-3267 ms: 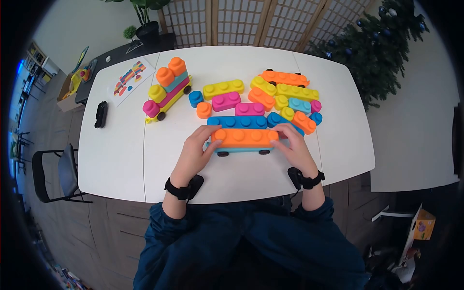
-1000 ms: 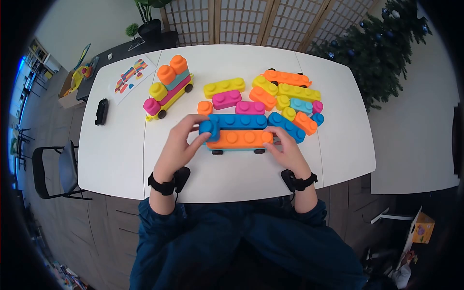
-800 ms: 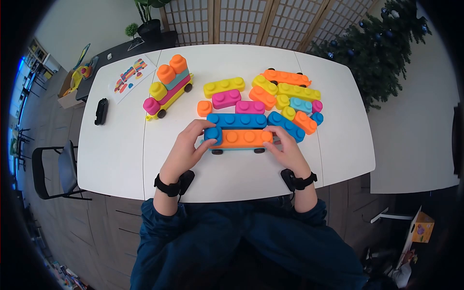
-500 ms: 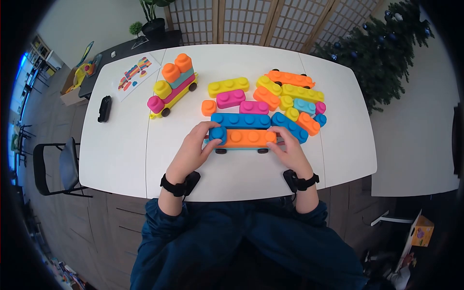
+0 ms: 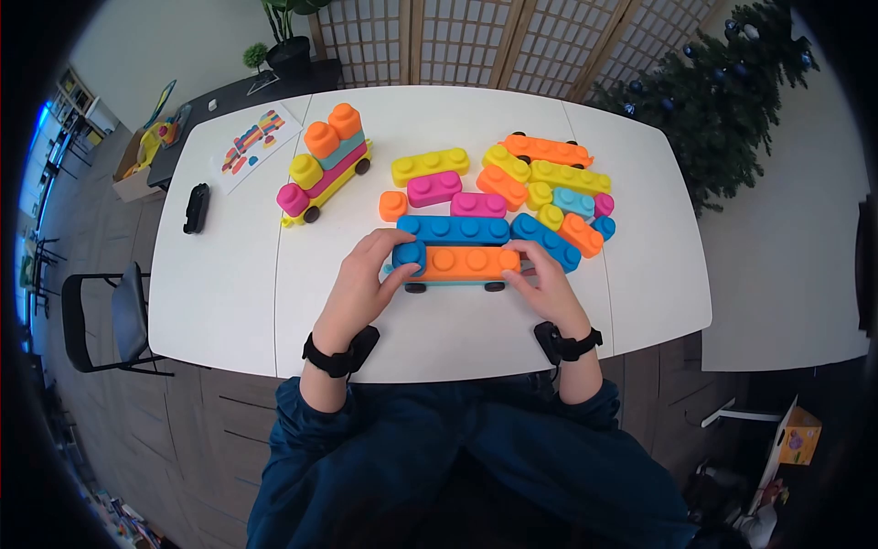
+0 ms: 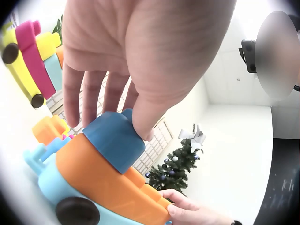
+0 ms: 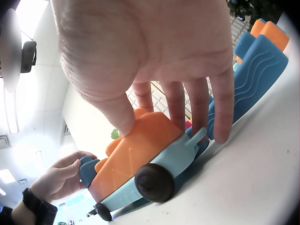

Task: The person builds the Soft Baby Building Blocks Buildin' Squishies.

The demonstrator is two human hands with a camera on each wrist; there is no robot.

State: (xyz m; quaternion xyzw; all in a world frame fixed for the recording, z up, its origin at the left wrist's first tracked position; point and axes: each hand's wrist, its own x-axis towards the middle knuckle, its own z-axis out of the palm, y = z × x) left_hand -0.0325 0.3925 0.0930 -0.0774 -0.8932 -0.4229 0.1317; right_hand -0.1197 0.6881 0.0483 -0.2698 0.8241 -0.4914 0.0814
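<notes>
Three stacked pieces (image 5: 468, 263), centre of the frame
Left hand (image 5: 360, 282) pinches one small blue block (image 5: 410, 257) atop one long orange block (image 5: 460, 263) on one light-blue wheeled base (image 7: 181, 153); right hand (image 5: 552, 288) grips the orange block's right end

On the table (image 5: 210, 302) before us, we see a small block (image 5: 409, 254) atop the left end of a long block (image 5: 469, 263), itself on a wheeled base (image 7: 177, 154); behind lie loose blocks (image 5: 434, 189), with a stacked car (image 5: 337, 174) to the left and a printed sheet (image 5: 251, 146) farther left.
</notes>
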